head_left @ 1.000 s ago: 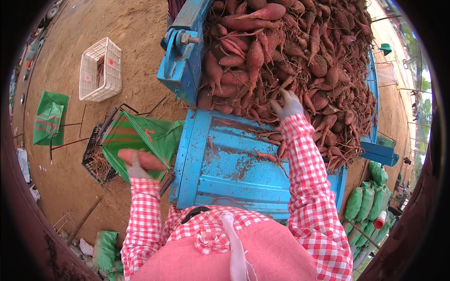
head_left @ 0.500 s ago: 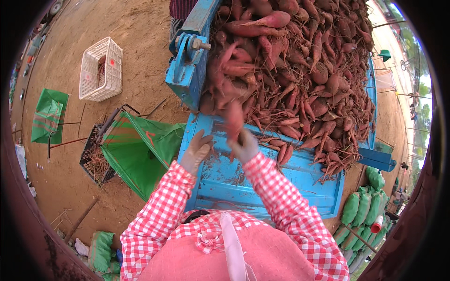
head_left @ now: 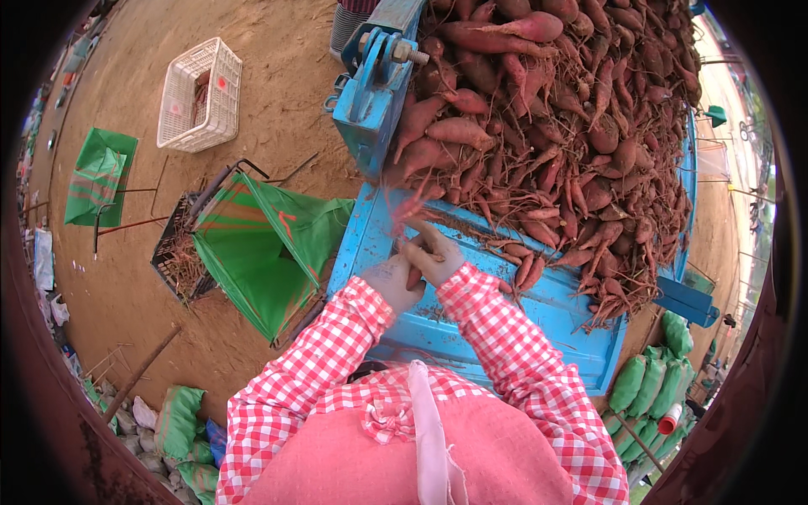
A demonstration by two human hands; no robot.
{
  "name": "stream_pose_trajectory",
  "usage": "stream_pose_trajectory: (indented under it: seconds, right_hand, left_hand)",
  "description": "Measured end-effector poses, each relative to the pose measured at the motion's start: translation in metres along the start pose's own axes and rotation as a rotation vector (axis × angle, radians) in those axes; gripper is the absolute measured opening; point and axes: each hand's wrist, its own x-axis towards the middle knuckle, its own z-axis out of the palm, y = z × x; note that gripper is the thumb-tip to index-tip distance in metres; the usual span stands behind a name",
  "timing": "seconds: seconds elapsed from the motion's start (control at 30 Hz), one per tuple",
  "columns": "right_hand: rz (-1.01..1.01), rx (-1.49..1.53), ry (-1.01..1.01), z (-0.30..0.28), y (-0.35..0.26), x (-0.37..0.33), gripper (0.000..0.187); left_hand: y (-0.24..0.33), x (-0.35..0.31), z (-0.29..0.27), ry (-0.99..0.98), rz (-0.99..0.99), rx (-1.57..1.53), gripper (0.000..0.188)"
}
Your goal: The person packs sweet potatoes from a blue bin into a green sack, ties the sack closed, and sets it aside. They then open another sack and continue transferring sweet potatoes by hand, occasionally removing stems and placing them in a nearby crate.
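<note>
My gloved left hand (head_left: 392, 281) and gloved right hand (head_left: 438, 254) meet above the blue metal truck bed (head_left: 429, 341). Both are closed around a reddish sweet potato (head_left: 413, 276), mostly hidden by the fingers. Just beyond my fingertips, thin pinkish roots (head_left: 406, 212) blur with motion; whether they belong to the held piece, I cannot tell. A large heap of sweet potatoes (head_left: 581, 151), soil and roots still on them, fills the bed ahead and to the right.
Left of the bed, a green bag (head_left: 252, 252) hangs spread on a frame beside a black crate (head_left: 175, 252). Farther off are a white plastic basket (head_left: 220, 126) and another green bag (head_left: 101, 177). Full green sacks (head_left: 648, 383) stand at right. A blue hinge post (head_left: 370, 109) rises at the bed's corner.
My right hand has drawn back from the heap's edge with the sweet potato. My left hand, earlier apart with bent fingers, has moved right and closed against it. The view has shifted slightly.
</note>
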Motion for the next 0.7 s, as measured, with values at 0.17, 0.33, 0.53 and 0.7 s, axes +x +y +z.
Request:
stream_pose_trajectory:
  seconds: [0.17,0.33,0.53,0.7]
  right_hand:
    - [0.189,0.352,0.611,-0.023,0.031,-0.005,0.023]
    - [0.045,-0.42,0.67,-0.134,0.015,-0.025,0.024]
    - [-0.333,-0.837,0.509,-0.129,-0.027,0.016,0.064]
    - [0.059,0.008,0.348,-0.032,-0.022,0.122,0.058]
  left_hand:
    - [0.006,-0.021,-0.002,0.091,0.509,0.089,0.027]
    - [-0.044,-0.058,-0.028,0.584,0.191,-0.277,0.023]
    - [-0.13,-0.077,-0.091,0.966,-0.078,-0.006,0.055]
    - [-0.107,-0.048,-0.064,0.75,0.029,-0.232,0.055]
